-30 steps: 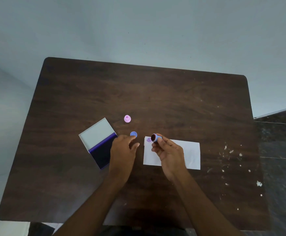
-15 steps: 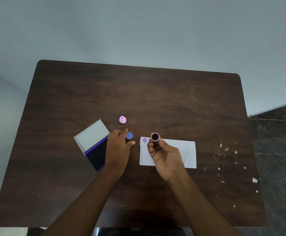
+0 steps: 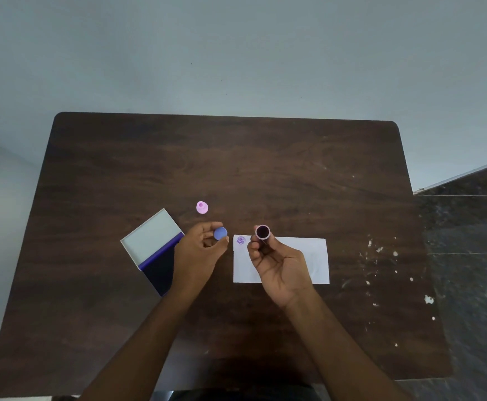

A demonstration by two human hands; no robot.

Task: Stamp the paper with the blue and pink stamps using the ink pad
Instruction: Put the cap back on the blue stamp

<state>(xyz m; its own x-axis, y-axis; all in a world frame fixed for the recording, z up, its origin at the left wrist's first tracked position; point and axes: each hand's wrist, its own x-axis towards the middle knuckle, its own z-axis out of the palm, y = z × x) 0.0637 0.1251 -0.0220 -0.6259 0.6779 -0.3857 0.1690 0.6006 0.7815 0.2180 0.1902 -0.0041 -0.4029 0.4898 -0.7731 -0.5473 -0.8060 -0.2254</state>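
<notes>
1. The left hand (image 3: pixel 200 250) is pinching the blue cap (image 3: pixel 220 233); the right hand (image 3: pixel 280 263) is gripping the stamp (image 3: pixel 263 232) above the paper's (image 3: pixel 317 256) left edge, near the table's (image 3: pixel 236 154) middle.
2. Judging by this, capping is going best with the rims squared.
3. The stamp's inked face is pointing up toward the camera, its long axis running down into the fist.

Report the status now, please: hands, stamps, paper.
Left hand pinching blue cap. Right hand holding stamp, inked face up. Paper has one print. Nothing blocking.
</notes>
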